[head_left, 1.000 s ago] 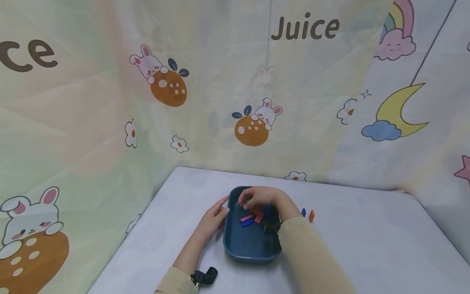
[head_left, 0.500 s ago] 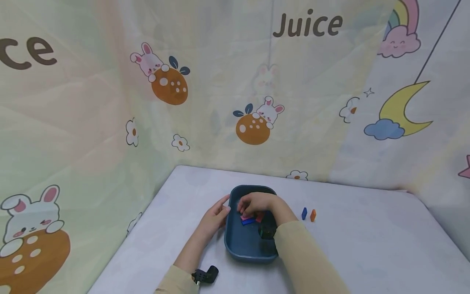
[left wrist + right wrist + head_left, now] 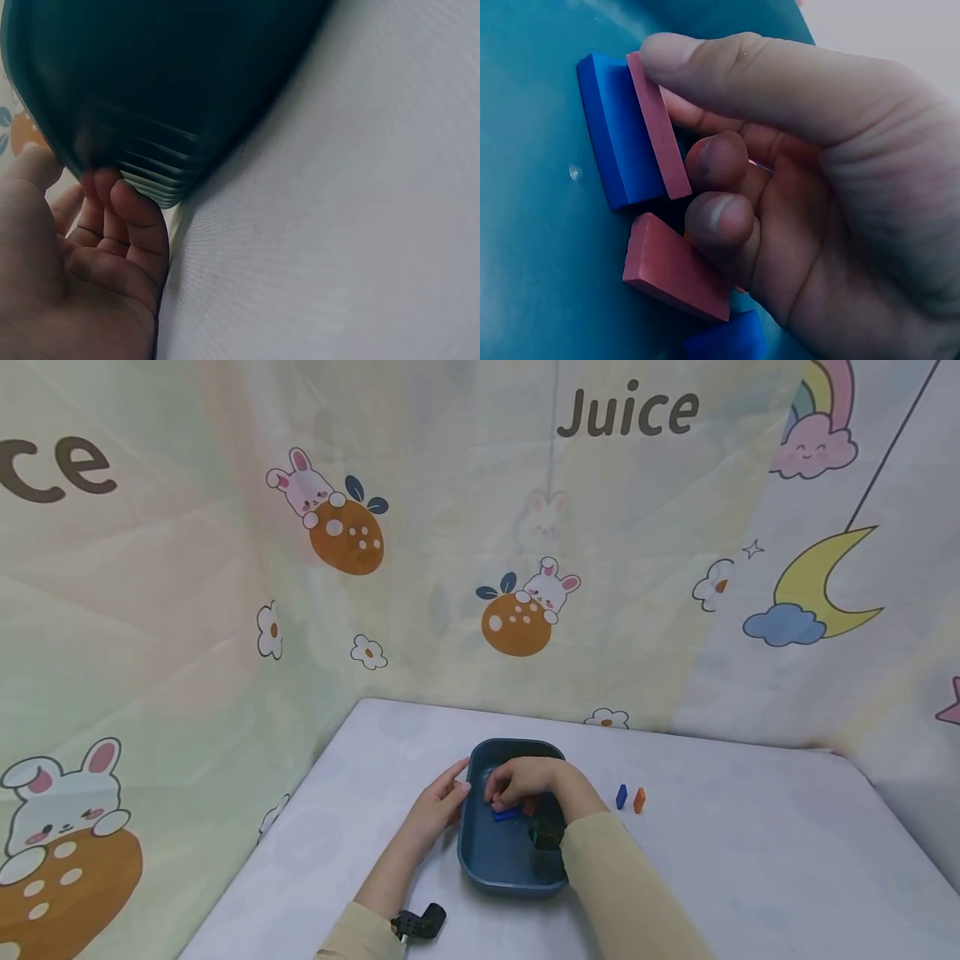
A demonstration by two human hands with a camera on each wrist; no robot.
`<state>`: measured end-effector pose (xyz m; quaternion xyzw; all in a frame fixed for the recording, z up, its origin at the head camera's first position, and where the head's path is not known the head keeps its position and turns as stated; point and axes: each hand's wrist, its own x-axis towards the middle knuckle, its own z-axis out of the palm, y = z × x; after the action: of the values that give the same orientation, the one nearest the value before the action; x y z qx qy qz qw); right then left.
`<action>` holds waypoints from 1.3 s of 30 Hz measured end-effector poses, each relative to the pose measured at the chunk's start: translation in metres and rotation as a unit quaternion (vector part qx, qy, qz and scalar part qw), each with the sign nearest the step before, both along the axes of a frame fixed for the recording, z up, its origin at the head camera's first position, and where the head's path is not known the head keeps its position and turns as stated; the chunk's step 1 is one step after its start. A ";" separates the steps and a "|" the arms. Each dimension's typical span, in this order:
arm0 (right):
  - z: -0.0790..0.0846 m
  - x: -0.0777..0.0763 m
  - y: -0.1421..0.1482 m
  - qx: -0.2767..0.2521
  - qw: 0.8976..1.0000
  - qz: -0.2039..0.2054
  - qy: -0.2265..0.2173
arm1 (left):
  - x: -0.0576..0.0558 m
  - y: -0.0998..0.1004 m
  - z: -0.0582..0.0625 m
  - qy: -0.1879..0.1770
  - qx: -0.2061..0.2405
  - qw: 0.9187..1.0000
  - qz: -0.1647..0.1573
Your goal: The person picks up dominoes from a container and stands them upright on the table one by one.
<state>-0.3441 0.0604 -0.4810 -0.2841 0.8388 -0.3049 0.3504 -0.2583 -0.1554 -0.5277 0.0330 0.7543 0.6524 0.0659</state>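
Observation:
A dark blue-green plastic bin (image 3: 510, 868) stands on the table. My left hand (image 3: 435, 806) touches the outside of its left wall; the left wrist view shows those fingertips (image 3: 135, 202) against the slotted part. Inside the bin, my right hand (image 3: 528, 781) pinches a thin pink block (image 3: 660, 127) between thumb and index finger. That block stands on edge close beside a blue block (image 3: 615, 135). A second pink block (image 3: 675, 266) lies below the curled fingers, with another blue block (image 3: 731, 337) partly seen at the bottom. The right hand covers part of the bin's contents.
To the right of the bin, a small blue block (image 3: 622, 796) and an orange block (image 3: 640, 800) stand upright on the white table (image 3: 750, 843). A printed curtain (image 3: 420, 527) encloses the back and sides.
My right hand has lowered onto the blocks in the bin, and its thumb and index finger have taken hold of a pink one. The left hand stays at the bin's wall.

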 end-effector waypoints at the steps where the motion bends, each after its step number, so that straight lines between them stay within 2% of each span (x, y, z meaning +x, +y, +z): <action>1: 0.000 0.000 0.000 0.001 1.000 0.005 0.003 | 0.000 0.000 0.000 0.000 0.002 1.000 -0.001; 6: 0.001 -0.001 -0.001 0.005 1.000 0.022 0.010 | -0.001 0.000 0.000 0.000 0.012 1.000 -0.006; 21: 0.003 0.001 0.000 0.013 0.999 0.025 0.020 | -0.001 0.000 -0.002 0.003 0.006 1.000 0.001; 32: 0.010 0.005 0.001 -0.001 1.000 -0.004 0.025 | -0.002 0.000 -0.005 -0.005 0.006 1.000 0.003; 36: 0.016 0.005 0.005 -0.028 0.999 -0.021 0.012 | -0.003 0.000 -0.005 -0.008 0.010 1.000 0.001; 39: 0.025 0.005 0.008 -0.049 0.998 -0.027 0.023 | -0.003 -0.001 -0.005 -0.007 0.012 1.000 0.002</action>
<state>-0.3391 0.0687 -0.4556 -0.2855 0.8379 -0.3482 0.3086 -0.2612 -0.1564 -0.5324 0.0282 0.7460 0.6617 0.0695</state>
